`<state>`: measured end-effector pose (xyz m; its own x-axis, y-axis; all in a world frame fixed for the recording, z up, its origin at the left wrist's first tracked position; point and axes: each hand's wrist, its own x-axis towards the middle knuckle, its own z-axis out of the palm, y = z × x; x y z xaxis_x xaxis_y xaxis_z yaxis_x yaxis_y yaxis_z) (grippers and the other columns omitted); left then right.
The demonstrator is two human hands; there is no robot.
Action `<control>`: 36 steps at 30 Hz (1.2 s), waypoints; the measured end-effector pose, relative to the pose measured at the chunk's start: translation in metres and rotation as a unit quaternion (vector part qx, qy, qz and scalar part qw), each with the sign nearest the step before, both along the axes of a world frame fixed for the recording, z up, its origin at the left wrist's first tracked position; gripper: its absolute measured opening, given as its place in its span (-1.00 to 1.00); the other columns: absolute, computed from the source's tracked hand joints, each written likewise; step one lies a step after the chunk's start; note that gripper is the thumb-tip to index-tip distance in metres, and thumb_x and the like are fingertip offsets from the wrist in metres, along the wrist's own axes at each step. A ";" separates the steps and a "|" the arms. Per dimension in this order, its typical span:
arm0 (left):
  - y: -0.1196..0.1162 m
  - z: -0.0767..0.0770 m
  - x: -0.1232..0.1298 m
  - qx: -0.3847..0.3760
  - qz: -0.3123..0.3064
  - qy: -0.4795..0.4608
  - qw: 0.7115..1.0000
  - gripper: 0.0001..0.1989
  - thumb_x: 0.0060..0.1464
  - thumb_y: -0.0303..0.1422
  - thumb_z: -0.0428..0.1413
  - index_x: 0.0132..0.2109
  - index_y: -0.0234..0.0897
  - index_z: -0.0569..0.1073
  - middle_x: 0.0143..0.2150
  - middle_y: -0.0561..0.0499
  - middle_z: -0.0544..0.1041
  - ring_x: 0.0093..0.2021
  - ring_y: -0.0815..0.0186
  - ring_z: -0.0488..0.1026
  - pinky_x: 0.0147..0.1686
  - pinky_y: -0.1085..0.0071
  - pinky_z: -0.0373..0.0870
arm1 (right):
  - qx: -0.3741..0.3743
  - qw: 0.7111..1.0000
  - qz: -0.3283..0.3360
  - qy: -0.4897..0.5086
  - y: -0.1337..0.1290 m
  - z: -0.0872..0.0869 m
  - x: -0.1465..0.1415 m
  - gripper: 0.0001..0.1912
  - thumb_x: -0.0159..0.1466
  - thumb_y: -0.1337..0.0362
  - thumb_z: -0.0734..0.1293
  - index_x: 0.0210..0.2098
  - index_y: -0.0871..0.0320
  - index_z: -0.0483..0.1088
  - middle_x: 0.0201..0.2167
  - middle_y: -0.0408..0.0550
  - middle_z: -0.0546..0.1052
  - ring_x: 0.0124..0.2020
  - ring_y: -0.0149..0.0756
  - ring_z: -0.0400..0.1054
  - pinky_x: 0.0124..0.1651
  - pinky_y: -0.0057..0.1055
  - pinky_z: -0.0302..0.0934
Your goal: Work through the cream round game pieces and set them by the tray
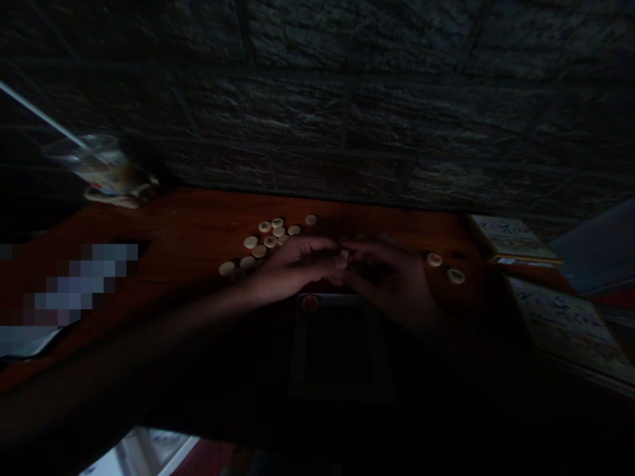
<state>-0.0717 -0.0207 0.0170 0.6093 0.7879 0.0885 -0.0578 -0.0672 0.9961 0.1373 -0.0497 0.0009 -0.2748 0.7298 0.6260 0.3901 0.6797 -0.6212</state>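
Observation:
My left hand (pixel 290 268) and my right hand (pixel 397 274) meet over the middle of the wooden table. Between their pinched fingertips shows the pale edge of a xiangqi piece (pixel 344 253); its face is hidden. Left of my hands lie several loose round pieces, among them one marked in black (pixel 264 227); my left hand covers part of this group. To the right of my right hand are a red-marked piece (pixel 434 259) and a black-marked piece (pixel 455 276). Just below my hands, another red-marked piece (pixel 310 303) sits on the top left corner of a dark square tray (pixel 342 390).
A plastic drink cup (pixel 106 168) with a straw stands at the back left. Two flat printed boxes (pixel 513 238) (pixel 570 324) lie on the right. A blurred-out device (pixel 74 291) is on the left. The brick wall (pixel 317 112) rises behind the table (pixel 183 228). Light is dim.

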 end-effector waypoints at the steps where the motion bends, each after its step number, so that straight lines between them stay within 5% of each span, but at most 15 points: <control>1: 0.000 0.000 0.000 0.000 0.000 -0.001 1.000 -0.88 0.23 -0.36 0.27 -0.16 -0.35 0.61 -0.28 0.00 0.66 -0.30 0.40 0.60 -0.26 0.54 0.51 | 0.000 1.000 0.001 0.000 0.000 0.000 0.000 -0.63 0.23 0.32 0.56 0.03 0.06 0.58 -0.24 -0.08 0.58 -0.22 -0.28 0.50 -0.18 -0.35 0.41; 36: 0.000 -0.002 -0.002 -0.005 0.006 0.007 1.000 -0.88 0.20 -0.36 0.29 -0.16 -0.33 0.58 -0.27 -0.01 0.66 -0.27 0.37 0.62 -0.20 0.48 0.54 | 0.021 1.000 -0.010 -0.006 -0.003 0.003 -0.001 -0.71 0.28 0.30 0.51 0.00 0.03 0.59 -0.26 -0.09 0.56 -0.28 -0.31 0.47 -0.24 -0.35 0.40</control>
